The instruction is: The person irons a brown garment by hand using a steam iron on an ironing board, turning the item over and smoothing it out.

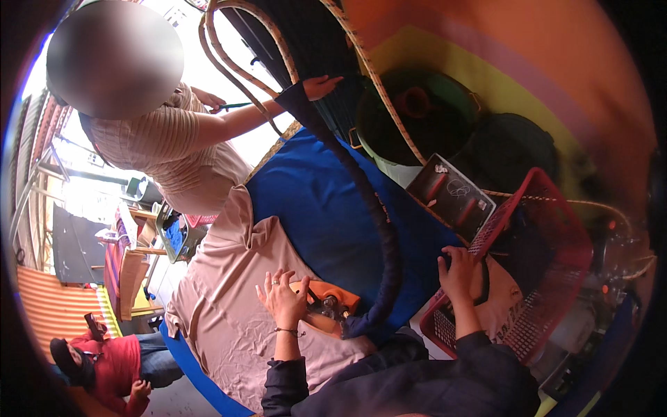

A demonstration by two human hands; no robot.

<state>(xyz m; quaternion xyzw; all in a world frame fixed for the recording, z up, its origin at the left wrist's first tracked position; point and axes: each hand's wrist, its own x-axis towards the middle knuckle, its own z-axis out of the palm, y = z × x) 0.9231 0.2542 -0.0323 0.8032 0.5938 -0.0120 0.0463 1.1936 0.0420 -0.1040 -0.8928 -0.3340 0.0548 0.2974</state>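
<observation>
My left hand [284, 301], with a ring and a thin bracelet, is raised over pale pink fabric [234, 292] with its fingers spread. Just beside it is an orange steam iron [346, 297], whose far side my hand partly covers. A thick hose wrapped in dark cloth [378, 219] curves from the iron up to the far end of the table. My right hand [458, 273] is at the near rim of a red plastic crate [443, 331], thumb apart from the fingers, with nothing visible in it. More pale fabric [503, 299] lies inside the crate.
Blue cloth [318, 203] covers the table under the pink fabric. Across it stands a person [156, 151] with an arm by the hose. At right are a dark tray [451, 190] and a green tub [417, 125]. Another person in red [114, 365] is at lower left.
</observation>
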